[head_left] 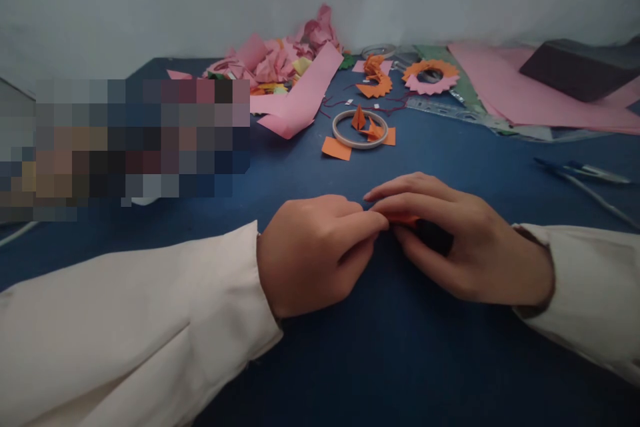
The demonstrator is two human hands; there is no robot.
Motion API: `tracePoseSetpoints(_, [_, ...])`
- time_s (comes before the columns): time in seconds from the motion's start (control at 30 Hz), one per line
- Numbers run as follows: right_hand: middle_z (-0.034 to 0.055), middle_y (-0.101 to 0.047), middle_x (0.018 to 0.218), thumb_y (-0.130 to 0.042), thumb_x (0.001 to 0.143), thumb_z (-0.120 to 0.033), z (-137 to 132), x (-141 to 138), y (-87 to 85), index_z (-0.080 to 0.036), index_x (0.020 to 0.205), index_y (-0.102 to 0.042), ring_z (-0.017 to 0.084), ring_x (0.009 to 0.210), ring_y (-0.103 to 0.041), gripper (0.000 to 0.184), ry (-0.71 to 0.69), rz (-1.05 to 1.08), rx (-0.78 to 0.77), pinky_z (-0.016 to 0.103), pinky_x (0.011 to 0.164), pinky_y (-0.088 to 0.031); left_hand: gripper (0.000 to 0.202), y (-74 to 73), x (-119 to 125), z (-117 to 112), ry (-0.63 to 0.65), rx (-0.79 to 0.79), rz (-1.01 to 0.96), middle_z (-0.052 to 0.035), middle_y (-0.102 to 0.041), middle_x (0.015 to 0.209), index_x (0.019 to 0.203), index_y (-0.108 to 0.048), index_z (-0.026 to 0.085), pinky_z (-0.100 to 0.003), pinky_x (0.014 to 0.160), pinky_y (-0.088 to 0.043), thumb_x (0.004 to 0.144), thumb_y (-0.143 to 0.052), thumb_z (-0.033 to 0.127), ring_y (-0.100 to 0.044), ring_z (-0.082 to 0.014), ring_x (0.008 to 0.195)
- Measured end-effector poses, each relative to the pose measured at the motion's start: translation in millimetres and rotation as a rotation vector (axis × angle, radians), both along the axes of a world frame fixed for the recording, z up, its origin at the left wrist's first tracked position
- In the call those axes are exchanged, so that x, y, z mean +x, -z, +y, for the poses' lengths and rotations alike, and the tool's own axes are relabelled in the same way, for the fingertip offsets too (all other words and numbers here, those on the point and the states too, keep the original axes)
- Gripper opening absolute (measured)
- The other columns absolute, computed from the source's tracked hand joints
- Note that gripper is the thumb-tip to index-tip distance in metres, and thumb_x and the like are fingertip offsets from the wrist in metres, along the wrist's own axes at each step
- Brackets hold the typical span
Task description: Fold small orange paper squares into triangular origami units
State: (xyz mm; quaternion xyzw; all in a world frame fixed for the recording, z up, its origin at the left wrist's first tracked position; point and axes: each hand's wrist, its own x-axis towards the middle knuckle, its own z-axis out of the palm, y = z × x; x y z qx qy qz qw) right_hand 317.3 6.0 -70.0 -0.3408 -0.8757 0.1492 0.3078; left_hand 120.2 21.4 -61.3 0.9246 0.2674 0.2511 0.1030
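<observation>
My left hand (323,253) is closed, with its thumb and forefinger pinched at the edge of a small piece of orange paper (404,219). My right hand (450,237) curls over the same paper from the other side, thumb below and fingers above. Most of the paper is hidden by the fingers, so its folded shape cannot be made out. Beyond my hands lies a roll of tape (336,137) with small folded orange paper pieces (359,119) inside its ring. An orange paper square (337,148) rests at its near left edge.
Crumpled pink paper (280,60) is heaped at the back, with a pink strip (310,93) before it. An orange and pink toothed paper ring (431,77), a clear ruler (450,110), pink sheets (530,97) and pens (600,172) lie rightward. The left side is blurred out.
</observation>
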Motion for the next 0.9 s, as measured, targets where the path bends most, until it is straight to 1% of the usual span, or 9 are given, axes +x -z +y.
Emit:
tracePoseSetpoints(0.1, [0.0089,-0.058,0.108,-0.042,0.063,-0.002,-1.1,0.7,-2.4,-0.019,0.099,-0.05,0.023,0.105,-0.052,0.041,0.07,0.007,0.024,0.042,0.089,-0.041,0.018,-0.7,-0.6,0.2,-0.017,-0.005,0.013,-0.0007,-0.063,0.068,0.087,-0.068,0.014,-0.024,0.055,-0.04,0.082,-0.05,0.013,-0.054,-0.012,0.06])
tracePoseSetpoints(0.23, [0.0064,-0.056,0.098,-0.039,0.056,-0.002,-1.1,2.1,-3.2,-0.021,0.087,-0.046,0.024,0.095,-0.053,0.037,0.197,-0.007,-0.003,0.043,0.082,-0.04,0.019,-1.1,-1.0,0.3,-0.037,-0.02,0.042,0.0004,-0.063,0.071,0.091,-0.067,0.016,-0.023,0.057,-0.041,0.081,-0.051,0.012,-0.055,-0.0118,0.062])
tracePoseSetpoints(0.33, [0.0048,-0.053,0.087,-0.041,0.059,-0.005,-0.8,2.3,-1.2,-0.021,0.082,-0.044,0.023,0.082,-0.051,0.028,0.293,-0.066,0.016,0.041,0.074,-0.039,0.02,-1.0,-0.9,0.4,-0.044,-0.027,0.045,-0.0008,-0.064,0.074,0.094,-0.066,0.016,-0.024,0.06,-0.043,0.082,-0.05,0.013,-0.056,-0.0131,0.066])
tracePoseSetpoints(0.47, [0.0036,-0.051,0.078,-0.042,0.073,-0.013,-1.2,0.9,1.6,-0.02,0.087,-0.046,0.02,0.069,-0.049,0.017,0.397,-0.13,0.05,0.037,0.066,-0.036,0.022,-1.2,-0.6,1.0,-0.062,-0.042,0.041,-0.0022,-0.064,0.076,0.095,-0.066,0.015,-0.025,0.063,-0.044,0.083,-0.048,0.013,-0.057,-0.0146,0.07])
tracePoseSetpoints(0.53, [0.003,-0.052,0.077,-0.04,0.079,-0.015,-1.7,0.1,1.5,-0.019,0.091,-0.047,0.018,0.067,-0.049,0.014,0.359,-0.142,0.013,0.035,0.065,-0.037,0.021,-1.5,-0.4,1.3,-0.087,-0.032,0.039,-0.0022,-0.064,0.074,0.094,-0.066,0.015,-0.026,0.062,-0.043,0.083,-0.047,0.015,-0.057,-0.0149,0.069])
tracePoseSetpoints(0.6, [0.0034,-0.053,0.08,-0.039,0.083,-0.015,-2.2,-0.3,0.5,-0.018,0.095,-0.047,0.017,0.068,-0.05,0.015,0.255,-0.124,-0.034,0.034,0.065,-0.039,0.022,-1.7,-0.1,1.2,-0.111,-0.028,0.047,-0.002,-0.062,0.073,0.094,-0.065,0.015,-0.026,0.06,-0.043,0.083,-0.047,0.016,-0.056,-0.0149,0.067])
tracePoseSetpoints(0.67, [0.0045,-0.055,0.085,-0.038,0.084,-0.012,-2.6,0.0,-0.6,-0.018,0.099,-0.046,0.016,0.07,-0.05,0.018,0.141,-0.092,-0.062,0.032,0.065,-0.041,0.022,-2.0,0.2,0.6,-0.121,-0.032,0.06,-0.0019,-0.062,0.072,0.097,-0.064,0.015,-0.026,0.059,-0.042,0.083,-0.048,0.017,-0.054,-0.0147,0.065])
tracePoseSetpoints(0.73, [0.0048,-0.056,0.087,-0.038,0.083,-0.009,-2.7,0.8,-1.1,-0.018,0.103,-0.046,0.016,0.071,-0.052,0.023,0.084,-0.068,-0.077,0.031,0.067,-0.043,0.024,-2.4,0.3,-0.2,-0.141,-0.045,0.067,-0.0021,-0.061,0.073,0.101,-0.061,0.014,-0.026,0.058,-0.042,0.081,-0.05,0.017,-0.054,-0.0148,0.065])
tracePoseSetpoints(0.9, [0.0028,-0.06,0.085,-0.04,0.081,-0.005,-3.0,1.5,-1.2,-0.019,0.104,-0.048,0.013,0.072,-0.056,0.028,0.138,-0.027,-0.08,0.027,0.067,-0.045,0.025,-3.4,0.4,-0.3,-0.152,-0.073,0.105,-0.0034,-0.061,0.077,0.103,-0.062,0.015,-0.029,0.061,-0.043,0.082,-0.049,0.021,-0.055,-0.0172,0.071])
